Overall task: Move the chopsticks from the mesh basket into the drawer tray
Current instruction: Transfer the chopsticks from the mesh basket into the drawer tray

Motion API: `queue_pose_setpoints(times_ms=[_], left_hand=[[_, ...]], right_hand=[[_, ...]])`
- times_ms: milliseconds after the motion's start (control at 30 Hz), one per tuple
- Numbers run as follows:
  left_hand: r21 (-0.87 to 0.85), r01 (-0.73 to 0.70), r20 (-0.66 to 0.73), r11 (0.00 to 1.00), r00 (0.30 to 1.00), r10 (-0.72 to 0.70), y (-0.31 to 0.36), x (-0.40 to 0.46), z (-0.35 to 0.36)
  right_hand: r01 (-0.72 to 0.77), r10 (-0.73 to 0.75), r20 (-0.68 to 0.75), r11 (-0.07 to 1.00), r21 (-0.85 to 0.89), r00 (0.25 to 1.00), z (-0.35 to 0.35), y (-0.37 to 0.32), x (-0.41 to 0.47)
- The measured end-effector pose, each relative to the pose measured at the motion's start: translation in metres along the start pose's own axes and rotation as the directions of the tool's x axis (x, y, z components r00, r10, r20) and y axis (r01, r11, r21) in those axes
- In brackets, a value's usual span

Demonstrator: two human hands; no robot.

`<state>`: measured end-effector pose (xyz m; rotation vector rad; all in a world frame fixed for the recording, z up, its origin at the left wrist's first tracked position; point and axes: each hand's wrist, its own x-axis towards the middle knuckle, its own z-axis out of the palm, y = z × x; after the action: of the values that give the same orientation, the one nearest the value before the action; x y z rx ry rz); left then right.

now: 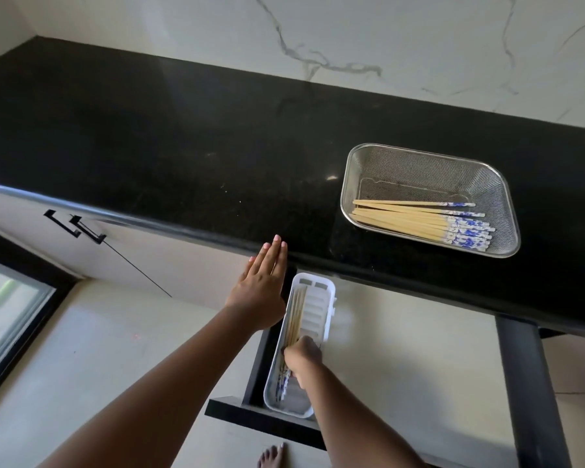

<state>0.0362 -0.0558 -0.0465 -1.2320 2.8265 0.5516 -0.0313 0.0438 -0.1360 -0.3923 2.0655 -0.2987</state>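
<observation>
A steel mesh basket (358,170) stands on the black counter at the right, with several bamboo chopsticks (416,220) with blue-and-white ends lying in it. Below the counter edge a narrow black drawer (260,363) is pulled out, and a white slotted tray (318,309) lies in it. My right hand (303,358) is down in the tray, closed around a small bundle of chopsticks (296,315) that lies along the tray's left side. My left hand (260,285) is flat with its fingers straight, beside the tray's far end, fingertips at the counter edge.
The black stone counter (149,136) runs across the view under a white marble wall. Cabinet doors with black handles (78,228) sit at the left under the counter. A black post (527,383) stands at the right. My bare toes (272,456) show on the pale floor.
</observation>
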Motion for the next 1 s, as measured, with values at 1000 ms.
queue_pose_setpoints(times_ms=[1000], left_hand=[[-0.206,-0.098,-0.229,0.974,0.972,0.049,0.060,0.019,-0.042]], right_hand=[[0.493,-0.526,-0.350,0.850,-0.186,0.775,-0.195,-0.040,-0.087]])
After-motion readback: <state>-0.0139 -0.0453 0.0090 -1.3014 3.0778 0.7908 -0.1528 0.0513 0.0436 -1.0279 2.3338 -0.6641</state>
